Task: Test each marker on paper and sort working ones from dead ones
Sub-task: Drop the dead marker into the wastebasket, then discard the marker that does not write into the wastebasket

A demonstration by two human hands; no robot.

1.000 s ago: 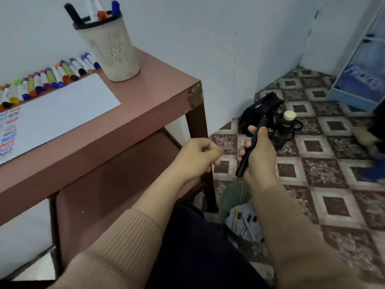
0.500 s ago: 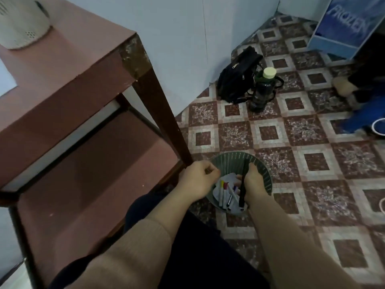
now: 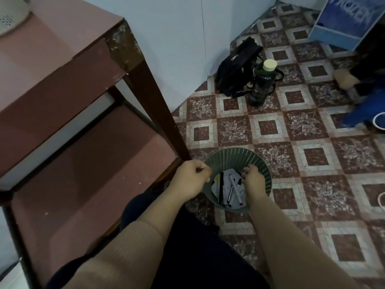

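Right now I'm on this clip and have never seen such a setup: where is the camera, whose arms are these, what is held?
No machine here: one wide-angle camera worn on a person's head looks down at their own arms. The right hand hangs over a green slatted waste basket on the tiled floor, fingers loosely curled and empty. Inside lie several markers on crumpled paper. The left hand is a fist beside the rim; whether it holds anything is hidden. Upper left is the corner of a reddish table; by the wall stand a black bag and a dark bottle.
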